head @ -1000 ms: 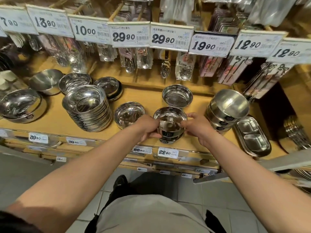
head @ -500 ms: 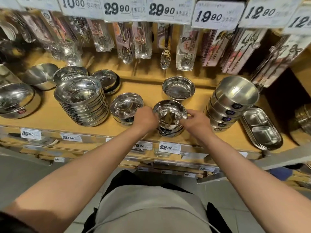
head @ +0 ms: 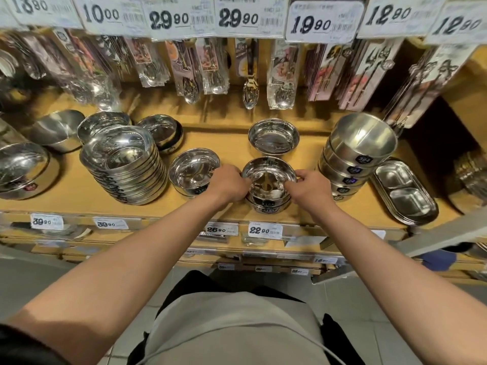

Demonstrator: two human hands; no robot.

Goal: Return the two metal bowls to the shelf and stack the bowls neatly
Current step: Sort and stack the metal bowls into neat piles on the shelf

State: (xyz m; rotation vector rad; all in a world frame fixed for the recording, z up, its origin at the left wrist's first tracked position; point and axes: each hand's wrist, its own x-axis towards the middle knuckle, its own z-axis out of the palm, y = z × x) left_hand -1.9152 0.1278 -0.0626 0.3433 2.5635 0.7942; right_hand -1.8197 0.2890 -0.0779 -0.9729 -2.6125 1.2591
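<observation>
1. We see both hands at a short stack of bowls [head: 268, 192] standing near the front edge of the wooden shelf [head: 79, 185], just above the 22.90 tag [head: 264, 229].
2. Our left hand [head: 228, 184] has its fingers curled against the left rim of the top bowl [head: 268, 171]; how tightly it grips we cannot tell, since the knuckles hide the fingertips.
3. Our right hand [head: 308, 189] pinches the right rim, thumb over the edge and fingers curled under it.
4. The top bowl sits nested in the ones below, roughly level, with black labels showing on the lower walls.
5. Just left of the stack, touching our left hand, stands a single bowl [head: 193, 172].
6. Behind the stack, apart from it, sits another single bowl [head: 274, 137].
7. To the right a leaning stack of deeper bowls [head: 355, 156] stands near our right hand, with divided trays [head: 405, 191] beside it.
8. On the left a tall stack of wide bowls [head: 123, 164] tilts toward us.
9. Packaged spoons [head: 282, 75] hang above under price cards.
</observation>
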